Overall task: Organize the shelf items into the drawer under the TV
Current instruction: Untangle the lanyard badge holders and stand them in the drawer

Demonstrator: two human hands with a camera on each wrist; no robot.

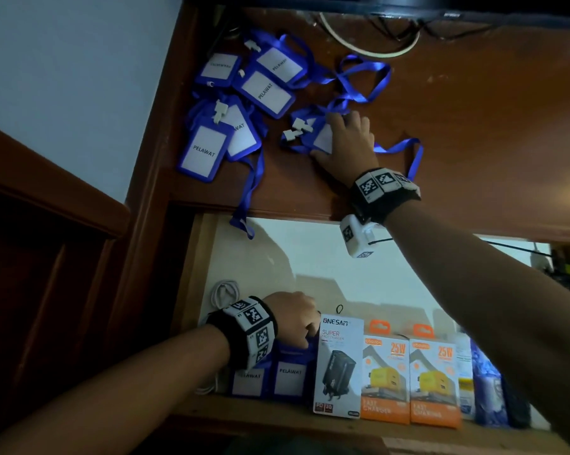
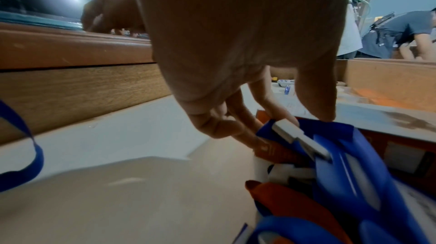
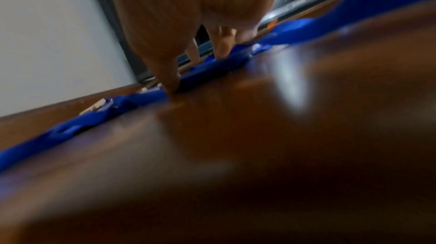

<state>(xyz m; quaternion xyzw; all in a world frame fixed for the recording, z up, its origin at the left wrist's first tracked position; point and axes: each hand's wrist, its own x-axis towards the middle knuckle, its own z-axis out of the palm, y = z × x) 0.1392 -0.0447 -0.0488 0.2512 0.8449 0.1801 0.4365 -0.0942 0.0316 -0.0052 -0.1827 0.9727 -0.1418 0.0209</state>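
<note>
Several blue "PELAWAT" badge holders (image 1: 267, 90) with lanyards lie scattered on the brown shelf (image 1: 473, 110). My right hand (image 1: 326, 134) arches over one badge holder (image 1: 319, 142) there, thumb at its near edge and fingers at its far edge; the right wrist view shows the same hand (image 3: 197, 70) on that holder (image 3: 212, 65). Below, the drawer (image 1: 342, 280) is pulled out. My left hand (image 1: 309, 330) pinches the top of the badge holders (image 1: 289, 376) standing at the drawer's front left. In the left wrist view its fingers (image 2: 316, 113) sit by a white clip (image 2: 297, 138).
A white ONESAM charger box (image 1: 337, 366) and two orange 25W charger boxes (image 1: 385, 379) stand along the drawer front. A coiled white cable (image 1: 224, 293) lies at the drawer's left. One lanyard (image 1: 244, 218) hangs over the shelf edge. Cables (image 1: 375, 44) run along the back.
</note>
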